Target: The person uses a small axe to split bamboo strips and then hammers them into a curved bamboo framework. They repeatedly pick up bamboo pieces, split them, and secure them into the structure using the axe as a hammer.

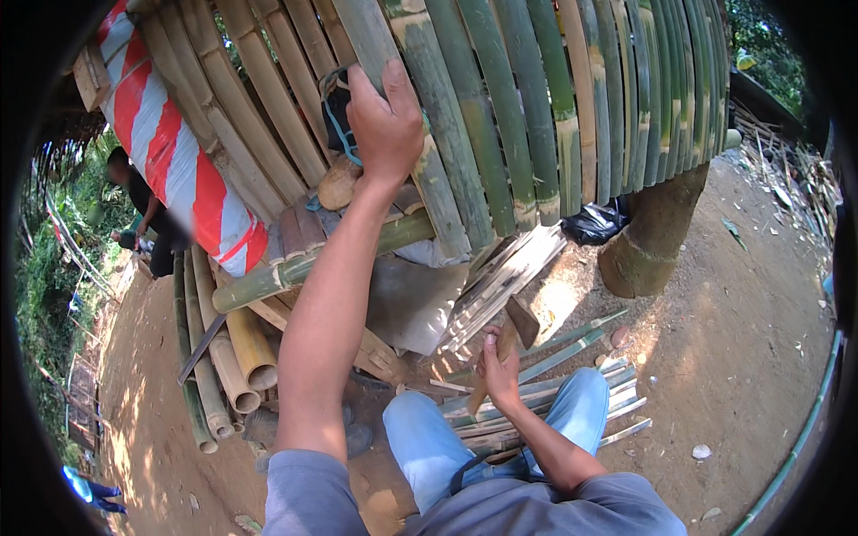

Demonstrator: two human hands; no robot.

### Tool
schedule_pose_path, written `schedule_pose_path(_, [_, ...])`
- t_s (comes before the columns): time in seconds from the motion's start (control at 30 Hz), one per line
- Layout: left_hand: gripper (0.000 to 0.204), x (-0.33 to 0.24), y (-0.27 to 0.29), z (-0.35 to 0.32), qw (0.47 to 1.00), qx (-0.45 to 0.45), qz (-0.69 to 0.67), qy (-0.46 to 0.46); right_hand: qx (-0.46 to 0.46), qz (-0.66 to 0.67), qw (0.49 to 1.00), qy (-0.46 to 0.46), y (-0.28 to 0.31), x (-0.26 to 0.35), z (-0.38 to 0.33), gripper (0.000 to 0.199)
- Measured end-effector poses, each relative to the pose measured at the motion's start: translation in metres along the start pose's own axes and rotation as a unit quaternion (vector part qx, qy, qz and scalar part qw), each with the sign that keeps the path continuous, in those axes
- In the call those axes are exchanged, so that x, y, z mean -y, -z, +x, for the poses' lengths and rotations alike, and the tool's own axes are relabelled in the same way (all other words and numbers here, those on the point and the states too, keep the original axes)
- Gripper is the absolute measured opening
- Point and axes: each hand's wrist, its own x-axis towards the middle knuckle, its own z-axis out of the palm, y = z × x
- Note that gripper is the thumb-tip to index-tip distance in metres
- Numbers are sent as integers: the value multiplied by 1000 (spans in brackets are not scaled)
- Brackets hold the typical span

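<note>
My left hand [384, 125] reaches up to the row of upright bamboo slats and is closed around the edge of a pale green bamboo slat [366, 37]. A dark bundle with a light blue cord [338, 112] is beside its fingers, partly hidden. Lower down, over my knees, my right hand [498, 368] is wrapped around the wooden handle of what looks like a hatchet [522, 323], its dark broad head pointing up. The hatchet is apart from the slats. Split bamboo strips [617, 393] lie beneath my right hand and legs.
A horizontal bamboo pole [313, 266] crosses below the slats. Left of it are a red-and-white wrapped post [183, 147] and several bamboo poles [250, 348]. A thick bamboo post [648, 237] supports the right side, near a black plastic bag [594, 223]. Another person [156, 214] stands far left.
</note>
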Motion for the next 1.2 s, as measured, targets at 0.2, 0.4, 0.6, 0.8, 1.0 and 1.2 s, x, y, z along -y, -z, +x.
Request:
schedule_pose_path(0.2, [40,9,7,-3,999,-23,33,-22,55,-64,976,201,-19,97,-13,20])
schedule_pose_path(0.4, [43,17,-1,0,996,-22,78,-27,24,-212,936,281,8,27,-17,17])
schedule_pose_path(0.6, [38,14,-1,2,989,-90,71,-88,25,-267,917,295,-11,64,14,15])
schedule_pose_path(0.8, [36,6,0,-1,994,-61,91,-14,31,-292,915,276,-12,79,23,17])
schedule_pose_path(1.0, [35,4,-3,1,996,-65,62,-25,51,-246,865,435,10,48,42,23])
schedule_pose_path(1.2, [34,8,0,2,995,-75,45,-41,0,-256,913,317,-19,80,32,22])
